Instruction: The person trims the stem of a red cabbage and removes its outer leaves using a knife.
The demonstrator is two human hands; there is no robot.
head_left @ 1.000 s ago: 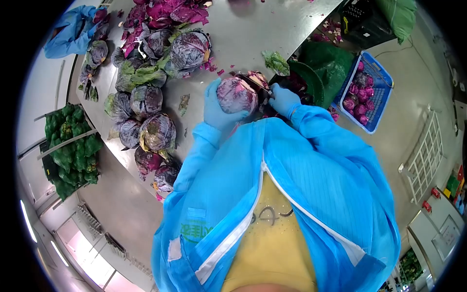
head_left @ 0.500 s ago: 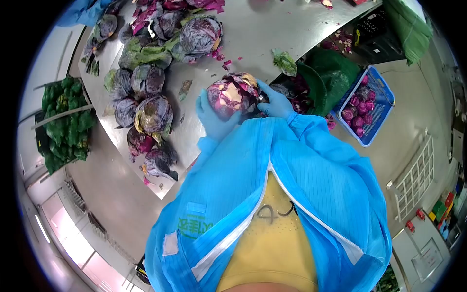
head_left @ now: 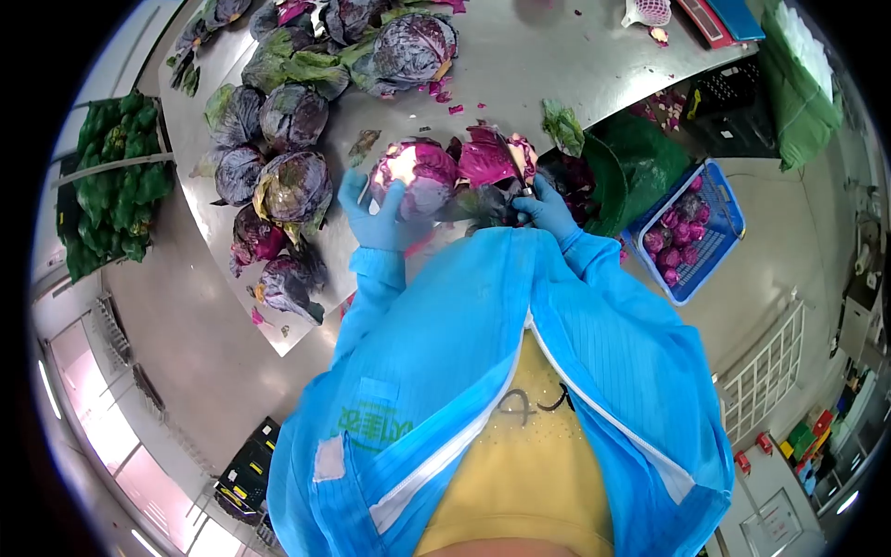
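a pale, hard-floored workroom surrounds a grey, shiny metal counter point(head_left: 529, 74), which reaches away ahead of both grips; out beyond the left grip lies a cluster of dull purple cabbages in loose outer leaves point(head_left: 292, 190). the round, glossy purple cabbage with a pale cut base point(head_left: 418, 172) sits just beside the left grip point(head_left: 376, 221), a blue-gloved hand with fingers spread wide, its thumb against the near side of the head; whether the fingertips touch is hard to tell. the right grip point(head_left: 549, 210), gloved alike, is curled closed around the narrow, dark-bladed knife point(head_left: 516, 163), whose handle is mostly covered. just ahead of that grip is a loose piece of bright purple leaf point(head_left: 485, 158). the head should be fairly heavy and firm, stiff at the core, perhaps slippery under a glove where the leaf is smooth, and its outer leaves will likely tear or snap easily; the surest hold is a broad palm low around the side, away from the cut base and blade. to the right of the right grip, the dark green container point(head_left: 654, 153) hides its depth, while the blue plastic basket point(head_left: 710, 260) shows small purple heads. the knife's tip blurs into the leaves, and the white mesh piece point(head_left: 647, 11) far ahead is cut off by the view's edge.
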